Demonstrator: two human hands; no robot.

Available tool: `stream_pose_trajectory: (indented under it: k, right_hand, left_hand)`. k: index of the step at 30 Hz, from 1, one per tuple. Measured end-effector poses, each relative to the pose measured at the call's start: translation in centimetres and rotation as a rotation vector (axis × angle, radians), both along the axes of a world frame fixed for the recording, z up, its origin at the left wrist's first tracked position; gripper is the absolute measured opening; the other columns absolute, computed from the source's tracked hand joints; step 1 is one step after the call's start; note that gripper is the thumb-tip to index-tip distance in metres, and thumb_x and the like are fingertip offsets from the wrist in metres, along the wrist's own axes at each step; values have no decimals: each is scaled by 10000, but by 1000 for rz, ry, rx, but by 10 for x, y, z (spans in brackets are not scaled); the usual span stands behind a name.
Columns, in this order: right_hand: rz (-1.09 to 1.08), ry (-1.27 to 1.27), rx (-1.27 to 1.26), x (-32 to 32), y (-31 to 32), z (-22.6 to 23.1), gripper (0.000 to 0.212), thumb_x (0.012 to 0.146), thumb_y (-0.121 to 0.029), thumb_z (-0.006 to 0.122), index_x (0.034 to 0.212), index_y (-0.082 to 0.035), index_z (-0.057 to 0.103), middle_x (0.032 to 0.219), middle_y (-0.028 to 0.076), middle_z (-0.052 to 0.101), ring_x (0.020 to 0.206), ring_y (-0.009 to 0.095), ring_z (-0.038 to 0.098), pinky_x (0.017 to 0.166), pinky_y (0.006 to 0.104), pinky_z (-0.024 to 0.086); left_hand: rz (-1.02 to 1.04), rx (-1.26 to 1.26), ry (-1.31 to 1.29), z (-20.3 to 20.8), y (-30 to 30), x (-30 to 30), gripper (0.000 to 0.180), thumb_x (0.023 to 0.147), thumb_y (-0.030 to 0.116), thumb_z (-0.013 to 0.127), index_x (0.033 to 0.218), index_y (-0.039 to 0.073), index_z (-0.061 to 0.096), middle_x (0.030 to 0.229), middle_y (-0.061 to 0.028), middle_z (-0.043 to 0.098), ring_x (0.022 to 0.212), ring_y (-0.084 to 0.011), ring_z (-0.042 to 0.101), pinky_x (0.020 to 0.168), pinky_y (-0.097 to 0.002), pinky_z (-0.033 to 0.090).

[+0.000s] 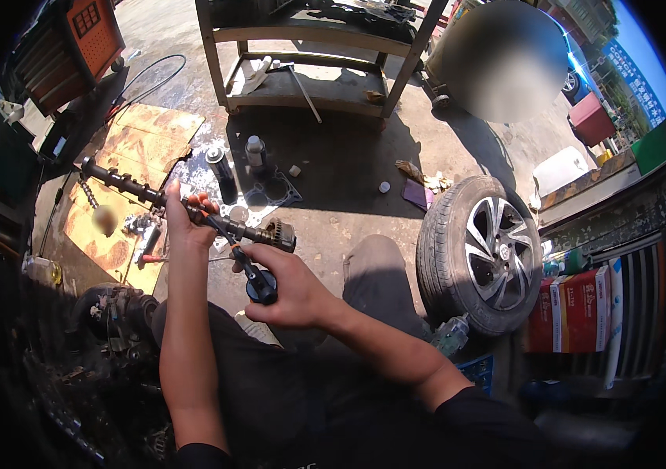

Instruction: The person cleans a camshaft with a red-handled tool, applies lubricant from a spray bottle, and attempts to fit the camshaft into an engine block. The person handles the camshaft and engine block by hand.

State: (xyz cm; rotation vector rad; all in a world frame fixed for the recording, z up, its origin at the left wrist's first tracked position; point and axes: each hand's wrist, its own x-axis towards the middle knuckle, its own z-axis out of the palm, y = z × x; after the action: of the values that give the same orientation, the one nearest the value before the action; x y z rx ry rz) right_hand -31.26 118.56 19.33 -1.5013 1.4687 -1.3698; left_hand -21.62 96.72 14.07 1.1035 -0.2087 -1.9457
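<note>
A dark camshaft [125, 183] with lobes slants across in front of me, a toothed gear [280, 234] at its right end. Around its middle my left hand [186, 224] is closed, the thumb along the top. In my right hand [294, 287] is a black hand tool [260, 286] with a rounded end and a slim shaft pointing up to the camshaft, near my left fingers. What kind of tool it is I cannot make out. Beyond the camshaft, a flat metal gasket [276, 190] lies on the ground near two spray cans, one dark [255, 153] and one silver-topped [218, 162].
Stained cardboard [125, 144] lies at left with metal parts on it. A metal work table [301, 35] stands ahead. At right are a wheel with a tyre [446, 254], red boxes [583, 309] and a clear bottle [450, 336]. An orange tool cabinet [94, 39] stands far left.
</note>
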Motion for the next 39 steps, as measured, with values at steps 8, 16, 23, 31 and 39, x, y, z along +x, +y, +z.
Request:
stream_pose_trajectory:
  k: [8,16,23,31,39]
  right_hand:
    - [-14,2,0,-5,8,-2,506,676,-130,743,1138,-13,570,897,58,624,779,114,615,749,265,499]
    - [-23,-119,95,-24,17,-15,530,679,-47,738,1175,-21,554,865,24,615,634,64,591,589,225,478]
    - [-67,-188,203,-29,19,-17,529,658,-101,731,1155,-17,569,955,60,635,769,112,626,720,263,504]
    - [-133,-247,233,-32,35,-14,494,660,-54,738,1122,-18,566,950,33,622,712,62,593,635,225,472]
    - [-85,-309,338,-34,32,-7,545,637,-104,758,1140,-10,571,973,46,642,842,99,605,753,257,494]
  left_hand:
    - [-80,-78,34,-7,-9,-25,476,889,551,623,665,170,447,554,24,480,553,-169,564,890,-616,460]
    - [-61,-47,69,-3,-8,-54,497,915,516,630,676,125,437,543,2,470,518,-145,502,580,-324,534]
    - [-40,-20,84,5,4,-67,528,962,509,547,667,84,448,577,-31,477,565,-195,545,630,-345,574]
    - [-135,9,76,10,5,-67,556,969,583,436,634,141,401,606,-19,479,619,-197,513,900,-512,418]
    - [-103,9,123,20,8,-59,498,931,489,509,587,158,365,568,-28,455,531,-208,441,1086,-551,332]
